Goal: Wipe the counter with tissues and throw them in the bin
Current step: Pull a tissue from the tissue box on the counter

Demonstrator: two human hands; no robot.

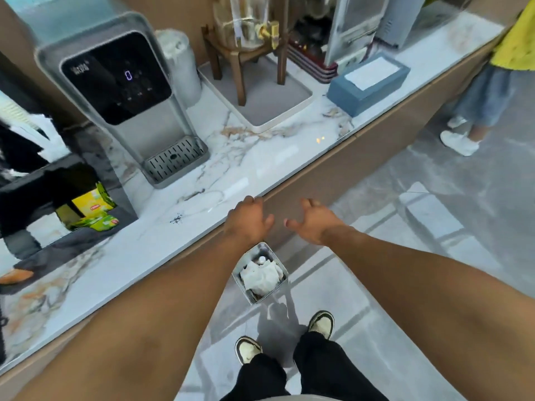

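The white marble counter (249,157) runs from lower left to upper right. A small patch of dark crumbs (176,218) lies on it near the front edge. My left hand (247,219) rests at the counter's front edge, fingers loosely curled, holding nothing. My right hand (314,219) hovers just off the edge over the cabinet front, fingers spread and empty. Directly below both hands, a square metal bin (277,290) stands on the floor with crumpled white tissues (260,276) inside. A blue tissue box (369,83) with a white sheet on top sits at the counter's far right.
A grey water dispenser (121,94) stands at the left, a wooden stand with a glass drink jar (246,33) on a grey tray (269,94) behind. Yellow tea packets (92,206) lie at the left. Another person's legs (469,111) stand at the far right. My feet are below the bin.
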